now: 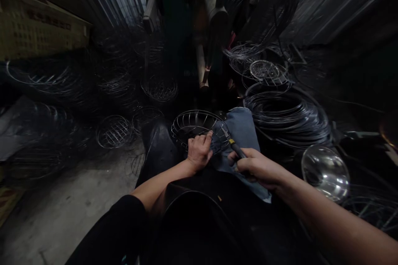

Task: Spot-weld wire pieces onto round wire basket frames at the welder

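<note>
A round wire basket frame (194, 126) rests on my lap over a blue cloth (244, 130). My left hand (199, 152) is closed on the frame's near rim, fingers curled over the wires. My right hand (253, 167) is closed round the dark, yellow-tipped handles of a pair of pliers (231, 143). The pliers' jaws point up and left to the frame's right edge, close to my left fingertips.
Coils of wire (287, 114) lie to the right, with a shiny metal bowl (325, 172) in front of them. Several finished wire frames (114, 131) are piled on the left and behind. A machine (207, 29) stands ahead. Bare concrete floor (62, 211) shows at lower left.
</note>
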Demonstrator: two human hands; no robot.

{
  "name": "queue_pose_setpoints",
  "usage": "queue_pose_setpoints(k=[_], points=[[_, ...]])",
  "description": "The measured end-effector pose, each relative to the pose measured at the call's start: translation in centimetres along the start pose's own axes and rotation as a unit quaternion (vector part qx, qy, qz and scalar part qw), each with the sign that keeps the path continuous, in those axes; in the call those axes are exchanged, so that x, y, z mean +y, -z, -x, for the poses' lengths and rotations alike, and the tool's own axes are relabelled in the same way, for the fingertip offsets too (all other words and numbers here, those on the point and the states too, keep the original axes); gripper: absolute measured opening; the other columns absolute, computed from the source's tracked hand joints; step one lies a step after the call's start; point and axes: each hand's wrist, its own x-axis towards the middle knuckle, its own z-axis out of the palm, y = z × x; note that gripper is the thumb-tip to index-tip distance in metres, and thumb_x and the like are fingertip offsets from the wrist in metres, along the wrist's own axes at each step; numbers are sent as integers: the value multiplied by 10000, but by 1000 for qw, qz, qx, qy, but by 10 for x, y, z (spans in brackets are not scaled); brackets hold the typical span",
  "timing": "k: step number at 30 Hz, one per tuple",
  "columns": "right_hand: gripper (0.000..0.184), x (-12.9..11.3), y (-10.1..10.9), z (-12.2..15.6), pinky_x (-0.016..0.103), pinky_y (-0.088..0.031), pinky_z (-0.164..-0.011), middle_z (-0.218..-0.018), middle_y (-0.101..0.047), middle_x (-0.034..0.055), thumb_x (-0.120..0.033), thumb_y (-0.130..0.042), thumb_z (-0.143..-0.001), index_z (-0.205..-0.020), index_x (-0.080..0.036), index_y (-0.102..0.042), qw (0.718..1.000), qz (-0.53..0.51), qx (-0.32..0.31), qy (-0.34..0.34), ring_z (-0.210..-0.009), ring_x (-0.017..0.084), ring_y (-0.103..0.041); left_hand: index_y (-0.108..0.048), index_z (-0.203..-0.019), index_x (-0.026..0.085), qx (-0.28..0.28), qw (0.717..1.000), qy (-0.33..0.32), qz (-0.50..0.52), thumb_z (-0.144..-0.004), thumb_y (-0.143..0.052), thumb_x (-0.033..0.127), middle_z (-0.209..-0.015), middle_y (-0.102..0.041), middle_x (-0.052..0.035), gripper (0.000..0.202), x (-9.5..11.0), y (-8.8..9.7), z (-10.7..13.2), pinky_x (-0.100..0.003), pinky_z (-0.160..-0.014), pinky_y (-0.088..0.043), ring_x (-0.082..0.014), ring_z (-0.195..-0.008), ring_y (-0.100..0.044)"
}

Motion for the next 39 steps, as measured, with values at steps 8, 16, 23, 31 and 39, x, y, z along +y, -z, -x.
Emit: queue_pose_setpoints(k=[8, 16, 23, 31, 39], points=[[191, 10, -19, -7, 182, -200, -347, -502, -411, -64, -162, -527, -422, -613, -178, -527, 991, -129, -8, 46, -412, 58, -311, -365, -1400, 112, 33, 999, -11, 5, -765, -620, 267, -1135, -585, -120, 702, 0, -5, -2, -398, -786, -374, -257, -1018, -519], [186, 26, -19, -21, 205, -207, -382, -508, -401, -62, -189, -521, -441, -627, -190, -532, 994, -86, 2, 72, -445, 82, -322, -344, -1411, 95, 27, 999, 7, -24, -748, -612, 315, -1167, -565, -147, 749, 4, -3, -1, -412, -798, -389, -271, -1023, -514], [157, 31, -14, -30, 256, -304, -515, -545, -476, -28, -227, -522, -437, -582, -179, -561, 987, -58, 16, 147, -558, 125, -396, -287, -1426, 43, 14, 999, -1, -44, -750, -569, 253, -1193, -536, -159, 762, 4, -11, -6, -367, -738, -422, -262, -1008, -514], [135, 27, -44, -44, 265, -260, -455, -496, -423, -34, -270, -463, -448, -562, -207, -494, 983, -84, 11, 164, -479, 122, -347, -341, -1413, 90, 15, 995, 40, -90, -893, -455, 295, -1091, -570, -128, 571, 9, -19, -8, -341, -701, -432, -229, -944, -559], [86, 48, -55, -69, 300, -329, -574, -506, -450, -22, -247, -428, -396, -472, -218, -458, 970, 23, 151, 191, -564, 150, -396, -382, -1398, 125, 9, 993, 41, -113, -930, -385, 196, -1061, -574, -109, 473, 9, -20, -6, -313, -677, -446, -198, -921, -573]])
